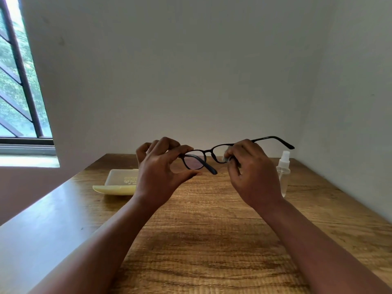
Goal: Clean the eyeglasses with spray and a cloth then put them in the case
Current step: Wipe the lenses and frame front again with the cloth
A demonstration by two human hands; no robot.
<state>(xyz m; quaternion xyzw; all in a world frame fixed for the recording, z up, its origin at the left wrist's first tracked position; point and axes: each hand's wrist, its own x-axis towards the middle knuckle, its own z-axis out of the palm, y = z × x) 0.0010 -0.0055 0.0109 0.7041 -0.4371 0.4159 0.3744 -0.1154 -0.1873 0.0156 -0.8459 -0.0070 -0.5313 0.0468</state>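
Black-framed eyeglasses are held up above the wooden table, their temples unfolded. My left hand pinches the frame at its left lens corner. My right hand pinches the right lens through a small pale cloth, of which only a bit shows between the fingers. A clear spray bottle with a white nozzle stands upright on the table just right of my right hand. An open cream-coloured glasses case lies on the table to the left, partly behind my left wrist.
A white wall runs along the back and right side of the table. A barred window with a sill is at the far left. The table's left edge slants toward me.
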